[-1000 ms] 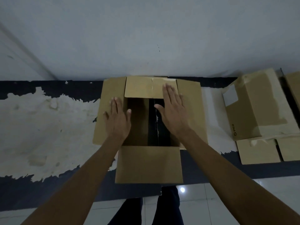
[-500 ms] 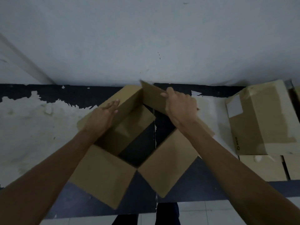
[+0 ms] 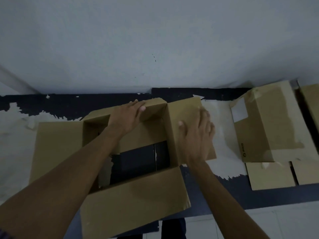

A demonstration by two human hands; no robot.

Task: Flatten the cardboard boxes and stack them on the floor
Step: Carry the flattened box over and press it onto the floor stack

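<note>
One open cardboard box (image 3: pixel 110 169) stands in the middle of the view with no bottom panel closed; dark floor (image 3: pixel 138 161) shows through its hollow centre. Four flaps are spread outward: one toward the person, one to the box's left, one along its far wall, one to its right. Left hand (image 3: pixel 128 116): laid over the far wall of the open box, fingers curled over the top edge and thumb on the inner face, so it grips that wall. Right hand (image 3: pixel 196 135): flat on the right flap (image 3: pixel 188 111), fingers straight and slightly spread, pressing it down; it holds nothing. Both forearms are bare and reach in from the near side of the open box. To the right of the open box, well apart from it, one second box (image 3: pixel 265 123) stands closed-looking against the wall base, with a pale label and tape patches on its upper faces and a small printed mark low on its side. Two flat cardboard panels (image 3: pixel 271 175) lie just in front of that second box, side by side. One further cardboard piece (image 3: pixel 310 104) shows at the right frame edge beyond the second box; its shape cannot be told. Boxes counted: two whole ones plus the edge piece. Behind the open box, a pale wall (image 3: pixel 155 40) with a dark, peeling band (image 3: pixel 69 104) at its foot.
</note>
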